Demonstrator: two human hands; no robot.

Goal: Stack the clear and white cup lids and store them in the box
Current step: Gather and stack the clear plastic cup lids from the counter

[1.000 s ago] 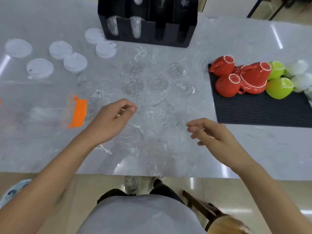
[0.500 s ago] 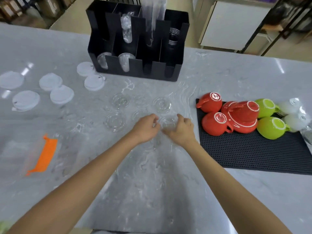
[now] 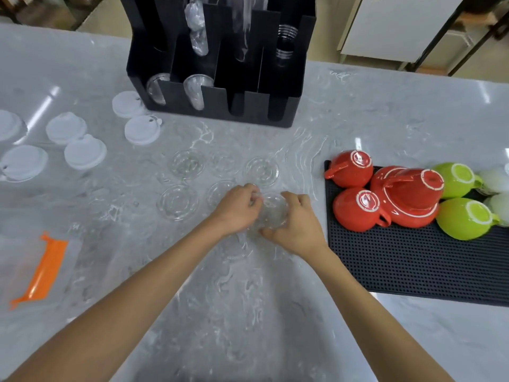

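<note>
Both hands meet at the centre of a grey marble counter [image 3: 248, 312], with bare forearms reaching in from 7 and 5 o'clock. Between them, the left hand [image 3: 237, 209] and the right hand [image 3: 296, 223] hold one clear lid [image 3: 274, 209], fingers curled around its rim on either side. Whether the lid is lifted off the counter or resting on it cannot be told. Just beyond the hands, toward 12 and 11 o'clock, more clear lids [image 3: 179, 202] lie flat and separate on the marble in two loose rows, hard to see against the stone. At 8 o'clock lies a clear plastic bag with an orange strip [image 3: 41, 271]. At 3 o'clock a black rubber mat [image 3: 413, 266] carries upturned red cups [image 3: 358, 209], a red teapot [image 3: 410, 197], green cups [image 3: 465, 219] and pale cups at the frame edge. Farther off at 10 o'clock, white lids [image 3: 85, 151] are scattered singly, some touching. At 12 o'clock, farthest back, stands the box [image 3: 220, 106], a black divided organiser with clear lids standing on edge in two of its left front slots and wrapped sleeves upright behind.
</note>
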